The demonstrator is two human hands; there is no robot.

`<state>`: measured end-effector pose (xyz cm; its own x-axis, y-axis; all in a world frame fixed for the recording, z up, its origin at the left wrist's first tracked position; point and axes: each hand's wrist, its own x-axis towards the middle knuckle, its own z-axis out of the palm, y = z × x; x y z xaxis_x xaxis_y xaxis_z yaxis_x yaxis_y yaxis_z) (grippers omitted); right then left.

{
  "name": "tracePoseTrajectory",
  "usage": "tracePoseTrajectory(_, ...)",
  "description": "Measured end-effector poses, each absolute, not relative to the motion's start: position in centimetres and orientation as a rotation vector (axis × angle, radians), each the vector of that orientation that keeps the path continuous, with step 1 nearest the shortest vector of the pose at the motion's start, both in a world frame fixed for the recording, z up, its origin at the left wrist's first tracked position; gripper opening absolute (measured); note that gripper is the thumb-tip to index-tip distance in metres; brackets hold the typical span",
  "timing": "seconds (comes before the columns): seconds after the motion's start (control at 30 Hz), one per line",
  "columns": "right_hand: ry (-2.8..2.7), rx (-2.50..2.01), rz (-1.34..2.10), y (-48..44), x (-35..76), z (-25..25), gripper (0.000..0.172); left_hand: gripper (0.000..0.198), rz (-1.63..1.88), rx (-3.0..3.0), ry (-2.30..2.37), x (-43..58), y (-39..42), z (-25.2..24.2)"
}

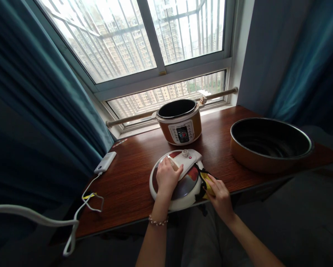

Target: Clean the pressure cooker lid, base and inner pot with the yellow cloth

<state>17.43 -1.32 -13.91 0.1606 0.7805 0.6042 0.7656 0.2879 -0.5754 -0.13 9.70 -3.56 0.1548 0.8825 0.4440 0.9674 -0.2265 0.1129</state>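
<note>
A round pressure cooker lid point(183, 189) with a white rim and a white handle bar lies at the table's front edge. My left hand point(166, 175) is closed around the handle bar, thumb on its near side. At the lid's right rim my right hand point(218, 195) presses a yellow and black cloth point(207, 184) against the edge, fingers bent over it. Behind the lid stands the electric pressure cooker point(180, 124), its top uncovered and its dark inside showing. Part of the cloth is hidden under my right fingers.
A large black-lined pan point(269, 148) sits at the table's right. On the left lie a white power bank point(105, 162) and a white cable point(77, 215) hanging past the edge. The wooden table point(122, 185) meets a window with a rail point(135, 118); blue curtains point(44, 81) flank it.
</note>
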Motion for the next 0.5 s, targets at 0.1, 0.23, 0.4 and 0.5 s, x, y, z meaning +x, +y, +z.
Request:
tracePoseTrajectory(0.1, -1.567, -1.418, 0.07, -1.6, 17.9, -14.0, 0.031, 0.066, -0.662, -2.213, -1.912, -0.8, 9.8, -3.5)
tracePoseTrajectory(0.23, -1.572, -1.426, 0.098, -1.8, 18.5, -14.5, 0.028, 0.067, -0.665, -2.137, -2.028, -2.7, 10.2, -3.4)
tracePoseTrajectory(0.4, -1.613, -1.43, 0.062, -1.9, 18.9, -14.9, 0.027, 0.064, -0.624, -2.018, -2.129, -7.3, 11.5, -3.3)
tracePoseTrajectory(0.5, -1.627, -1.436, 0.009, -1.9, 18.9, -14.9, 0.029, 0.064, -0.566, -1.898, -2.22, -10.8, 12.5, -3.3)
